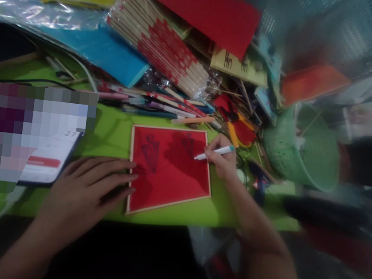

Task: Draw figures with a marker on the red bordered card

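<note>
A red card with a pale border [170,187] lies on the green table top [113,131]; dark drawn shapes show on its upper part. My left hand [89,186] lies flat with fingers stretched out, pressing the card's left edge. My right hand [223,159] is closed on a white pen with a teal cap [214,152], whose tip touches the card near its upper right corner.
A phone [51,160] lies left of the card. Behind it are loose pens and pencils [163,105], a wrapped bundle of sticks [160,42], red and blue sheets, pliers with orange handles [237,132] and a tipped green basket [302,148].
</note>
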Tool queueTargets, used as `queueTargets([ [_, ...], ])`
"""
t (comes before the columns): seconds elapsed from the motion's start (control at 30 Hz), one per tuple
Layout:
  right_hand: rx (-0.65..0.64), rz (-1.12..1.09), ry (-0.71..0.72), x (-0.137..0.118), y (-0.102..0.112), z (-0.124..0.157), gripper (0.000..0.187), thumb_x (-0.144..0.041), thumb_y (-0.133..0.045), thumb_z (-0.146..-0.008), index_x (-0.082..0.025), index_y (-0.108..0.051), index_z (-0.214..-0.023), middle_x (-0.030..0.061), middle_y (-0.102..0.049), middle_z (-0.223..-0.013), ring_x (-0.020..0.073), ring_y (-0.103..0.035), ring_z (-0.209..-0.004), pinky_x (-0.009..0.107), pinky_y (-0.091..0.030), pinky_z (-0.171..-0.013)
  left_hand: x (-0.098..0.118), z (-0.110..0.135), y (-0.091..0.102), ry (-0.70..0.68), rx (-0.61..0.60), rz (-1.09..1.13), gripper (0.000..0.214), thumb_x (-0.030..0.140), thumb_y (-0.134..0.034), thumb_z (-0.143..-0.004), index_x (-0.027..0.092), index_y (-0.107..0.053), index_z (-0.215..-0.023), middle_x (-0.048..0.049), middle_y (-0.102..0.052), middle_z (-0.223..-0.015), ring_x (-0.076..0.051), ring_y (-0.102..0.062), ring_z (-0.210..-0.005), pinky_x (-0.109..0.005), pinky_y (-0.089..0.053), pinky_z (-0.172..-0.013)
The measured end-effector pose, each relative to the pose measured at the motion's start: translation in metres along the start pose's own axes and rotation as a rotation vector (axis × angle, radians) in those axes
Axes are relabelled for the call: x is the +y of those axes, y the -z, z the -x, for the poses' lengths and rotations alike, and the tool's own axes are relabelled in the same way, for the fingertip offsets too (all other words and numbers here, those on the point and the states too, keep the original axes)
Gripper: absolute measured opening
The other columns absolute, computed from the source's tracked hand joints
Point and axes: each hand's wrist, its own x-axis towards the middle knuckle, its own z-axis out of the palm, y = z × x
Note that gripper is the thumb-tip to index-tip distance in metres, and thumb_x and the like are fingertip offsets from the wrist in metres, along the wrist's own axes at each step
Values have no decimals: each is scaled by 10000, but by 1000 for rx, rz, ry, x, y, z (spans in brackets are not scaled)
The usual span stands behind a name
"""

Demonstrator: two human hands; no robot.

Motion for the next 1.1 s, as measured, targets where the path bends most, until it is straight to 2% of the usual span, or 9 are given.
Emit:
queueTargets([
  [0.3,176,-23,45,8,-2,-3,202,-296,-728,-806,-245,-533,-790,-71,-518,-654,110,-465,-565,258,-407,-554,1,-3,1,-46,19,-13,125,289,-666,-1017,307,-727,-1125,4,-813,-1210,-251,-754,-1034,-434,-508,-904],
  [0.57,165,44,61,6,-2,-6,207,-315,-712,-831,-244,-522,-787,-76,-519,-629,110,-456,-562,262,-387,-563,-4,2,-5,-38,38,11,130,308,-649,-1023,328,-731,-1122,13,-808,-1227,-248,-750,-1035,-437,-497,-913],
  [1.1,117,84,22,0,-1,-7,208,-335,-703,-812,-242,-525,-760,-65,-508,-637,114,-453,-578,265,-407,-574,-3,1,-3,-36,24,-1,171,264,-633,-1026,340,-713,-1156,10,-803,-1233,-260,-751,-1059,-457,-511,-904],
])
